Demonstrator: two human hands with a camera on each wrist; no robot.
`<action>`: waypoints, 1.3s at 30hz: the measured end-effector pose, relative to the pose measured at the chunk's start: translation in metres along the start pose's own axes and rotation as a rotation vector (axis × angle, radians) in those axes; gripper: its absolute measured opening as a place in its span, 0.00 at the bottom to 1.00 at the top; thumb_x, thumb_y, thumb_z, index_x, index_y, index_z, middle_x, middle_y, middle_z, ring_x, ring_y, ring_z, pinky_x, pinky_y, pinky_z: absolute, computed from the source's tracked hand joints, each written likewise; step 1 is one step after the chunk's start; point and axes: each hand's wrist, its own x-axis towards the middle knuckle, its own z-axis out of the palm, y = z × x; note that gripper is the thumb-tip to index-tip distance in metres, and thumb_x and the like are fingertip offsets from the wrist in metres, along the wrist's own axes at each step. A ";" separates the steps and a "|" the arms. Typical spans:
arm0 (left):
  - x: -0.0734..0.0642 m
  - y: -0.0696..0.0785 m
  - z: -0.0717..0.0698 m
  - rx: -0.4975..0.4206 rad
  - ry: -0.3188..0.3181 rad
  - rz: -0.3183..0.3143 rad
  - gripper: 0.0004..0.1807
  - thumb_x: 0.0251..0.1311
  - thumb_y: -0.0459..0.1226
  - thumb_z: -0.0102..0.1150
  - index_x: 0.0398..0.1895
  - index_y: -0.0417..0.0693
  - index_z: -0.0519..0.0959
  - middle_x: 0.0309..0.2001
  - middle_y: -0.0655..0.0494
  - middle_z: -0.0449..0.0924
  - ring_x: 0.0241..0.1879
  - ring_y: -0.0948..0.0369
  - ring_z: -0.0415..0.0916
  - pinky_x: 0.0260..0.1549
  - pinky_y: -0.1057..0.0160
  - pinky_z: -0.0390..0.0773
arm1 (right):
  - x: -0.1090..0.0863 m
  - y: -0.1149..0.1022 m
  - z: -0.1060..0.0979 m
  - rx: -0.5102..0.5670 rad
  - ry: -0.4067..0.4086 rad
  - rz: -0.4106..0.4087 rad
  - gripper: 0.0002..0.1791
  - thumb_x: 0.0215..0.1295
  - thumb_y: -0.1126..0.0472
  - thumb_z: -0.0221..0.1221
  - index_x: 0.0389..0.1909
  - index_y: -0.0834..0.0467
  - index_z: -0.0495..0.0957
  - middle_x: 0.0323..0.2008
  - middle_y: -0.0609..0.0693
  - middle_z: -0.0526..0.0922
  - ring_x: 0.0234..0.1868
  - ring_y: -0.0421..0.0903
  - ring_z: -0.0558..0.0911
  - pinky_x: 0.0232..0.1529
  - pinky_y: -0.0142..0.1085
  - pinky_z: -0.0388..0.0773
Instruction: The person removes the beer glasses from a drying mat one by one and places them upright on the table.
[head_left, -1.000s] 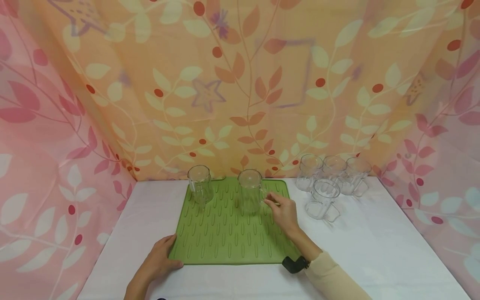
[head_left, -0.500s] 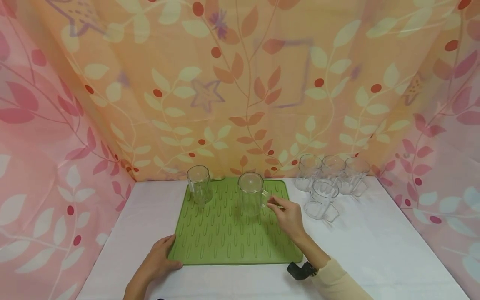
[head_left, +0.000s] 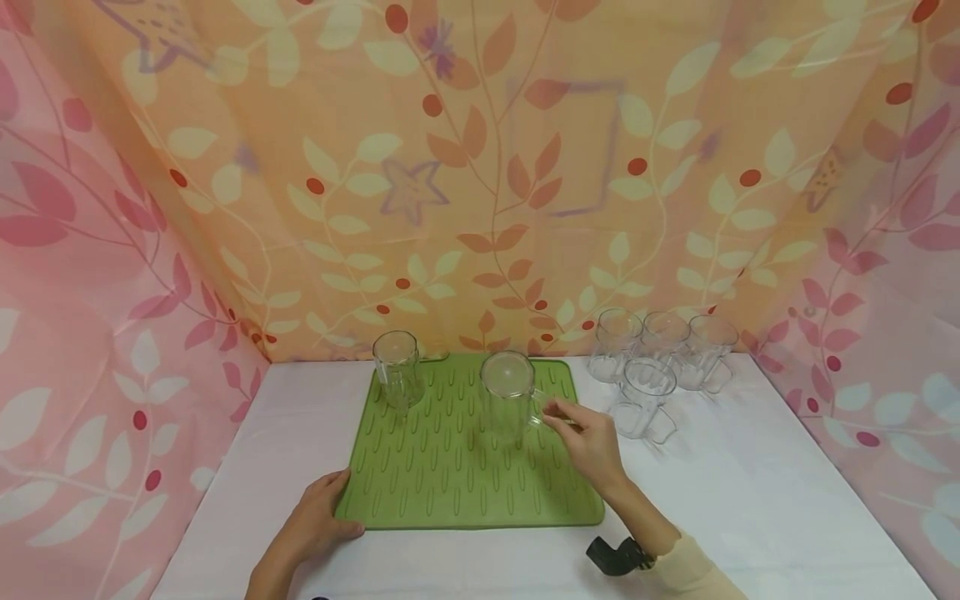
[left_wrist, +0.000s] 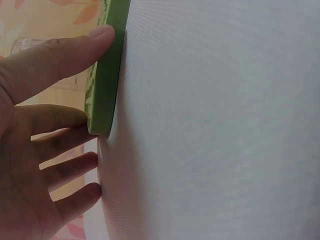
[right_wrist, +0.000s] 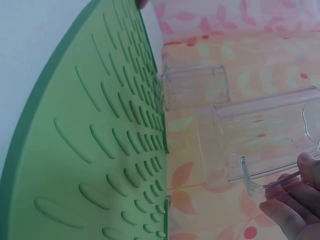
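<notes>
A clear glass mug [head_left: 506, 408] stands upright over the back-middle of the green ridged mat [head_left: 450, 487], with a pale disc showing at its top end. My right hand [head_left: 588, 437] pinches its handle between thumb and fingers. In the right wrist view, a gap shows between the held mug [right_wrist: 265, 130] and the mat's ridged face. At the mat's front left corner is my left hand [head_left: 315, 510]. In the left wrist view its thumb [left_wrist: 95, 47] presses on the green edge and its nearly straight fingers touch the corner. Another glass mug [head_left: 397, 371] stands at the mat's back left.
Right of the mat, several glass mugs [head_left: 618, 337] stand in a row at the back, one more mug [head_left: 637, 404] in front of them. A white cloth [head_left: 757, 500] covers the table. Patterned curtains [head_left: 487, 167] close off the back and both sides.
My right hand has drawn the glass mug a little toward me and slightly right, keeping hold of its handle. The left hand has stayed at the mat's corner.
</notes>
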 end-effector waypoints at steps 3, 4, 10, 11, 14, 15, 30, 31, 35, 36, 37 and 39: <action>0.000 0.000 -0.001 0.000 -0.003 0.000 0.55 0.38 0.42 0.78 0.69 0.30 0.61 0.67 0.32 0.64 0.68 0.35 0.58 0.65 0.34 0.61 | -0.003 -0.003 -0.004 -0.009 -0.005 -0.020 0.13 0.49 0.77 0.68 0.38 0.66 0.86 0.32 0.57 0.89 0.33 0.50 0.88 0.34 0.19 0.81; 0.000 0.000 -0.001 0.002 -0.002 0.003 0.55 0.37 0.42 0.79 0.69 0.29 0.61 0.67 0.32 0.64 0.68 0.35 0.58 0.65 0.34 0.61 | -0.004 -0.003 -0.005 -0.010 -0.006 -0.029 0.13 0.49 0.77 0.68 0.38 0.66 0.86 0.32 0.57 0.89 0.32 0.50 0.88 0.34 0.19 0.81; 0.001 0.000 -0.001 0.006 0.004 0.002 0.55 0.37 0.42 0.78 0.69 0.30 0.61 0.67 0.32 0.64 0.68 0.34 0.57 0.66 0.34 0.60 | -0.012 -0.010 -0.010 -0.028 -0.010 -0.045 0.12 0.47 0.79 0.67 0.35 0.69 0.85 0.30 0.59 0.88 0.31 0.55 0.88 0.32 0.21 0.82; 0.001 0.000 -0.001 0.006 0.005 0.001 0.55 0.37 0.42 0.78 0.69 0.30 0.61 0.67 0.32 0.63 0.68 0.34 0.57 0.66 0.34 0.59 | -0.013 -0.015 -0.010 -0.038 -0.012 -0.038 0.11 0.47 0.80 0.67 0.35 0.70 0.85 0.30 0.60 0.88 0.31 0.56 0.88 0.32 0.21 0.82; 0.001 0.001 -0.001 0.010 0.001 -0.005 0.55 0.37 0.42 0.78 0.70 0.30 0.61 0.67 0.32 0.63 0.68 0.33 0.57 0.66 0.34 0.60 | -0.014 -0.028 -0.014 -0.051 -0.017 -0.017 0.11 0.47 0.80 0.66 0.35 0.72 0.84 0.30 0.61 0.88 0.31 0.56 0.87 0.32 0.22 0.82; 0.001 0.001 -0.001 0.011 -0.001 -0.004 0.55 0.37 0.42 0.79 0.70 0.30 0.61 0.67 0.32 0.63 0.68 0.33 0.57 0.66 0.34 0.60 | -0.015 -0.028 -0.014 -0.052 -0.018 -0.011 0.11 0.48 0.80 0.66 0.35 0.71 0.84 0.30 0.60 0.88 0.31 0.55 0.88 0.33 0.22 0.82; 0.001 -0.001 -0.001 0.024 -0.004 0.016 0.54 0.37 0.42 0.78 0.69 0.29 0.62 0.67 0.31 0.64 0.67 0.33 0.58 0.65 0.34 0.61 | -0.024 -0.008 -0.012 -0.018 -0.012 0.000 0.12 0.50 0.76 0.67 0.38 0.68 0.85 0.32 0.57 0.89 0.33 0.47 0.88 0.33 0.21 0.82; 0.001 -0.001 -0.001 0.027 -0.005 0.018 0.54 0.37 0.42 0.78 0.68 0.29 0.62 0.67 0.31 0.64 0.67 0.33 0.58 0.65 0.34 0.61 | -0.024 -0.007 -0.012 -0.019 -0.009 -0.001 0.12 0.49 0.76 0.68 0.38 0.68 0.85 0.32 0.57 0.89 0.33 0.48 0.88 0.33 0.21 0.82; 0.002 -0.001 -0.003 0.038 -0.004 0.025 0.53 0.37 0.42 0.78 0.68 0.29 0.63 0.66 0.31 0.65 0.67 0.33 0.59 0.65 0.33 0.62 | -0.024 -0.006 -0.012 -0.020 -0.004 -0.005 0.12 0.48 0.77 0.68 0.37 0.68 0.85 0.31 0.58 0.89 0.32 0.51 0.88 0.33 0.21 0.82; 0.002 -0.001 -0.003 0.038 -0.005 0.027 0.53 0.37 0.42 0.78 0.68 0.28 0.63 0.66 0.31 0.65 0.67 0.33 0.59 0.64 0.33 0.62 | -0.024 -0.006 -0.013 -0.019 -0.004 -0.005 0.12 0.49 0.77 0.68 0.37 0.68 0.85 0.31 0.58 0.89 0.32 0.51 0.88 0.33 0.21 0.82; 0.001 -0.001 -0.003 0.035 -0.005 0.025 0.53 0.37 0.42 0.78 0.68 0.29 0.63 0.66 0.31 0.65 0.67 0.33 0.59 0.65 0.34 0.62 | -0.024 -0.006 -0.013 -0.018 -0.006 -0.006 0.12 0.49 0.77 0.67 0.37 0.68 0.85 0.31 0.57 0.89 0.33 0.51 0.88 0.33 0.21 0.82; 0.001 0.000 -0.003 0.037 -0.005 0.027 0.53 0.37 0.41 0.78 0.68 0.28 0.63 0.66 0.31 0.65 0.67 0.33 0.59 0.65 0.34 0.62 | -0.023 -0.007 -0.014 -0.015 -0.010 -0.005 0.11 0.50 0.76 0.67 0.37 0.68 0.85 0.32 0.57 0.89 0.33 0.48 0.88 0.33 0.20 0.82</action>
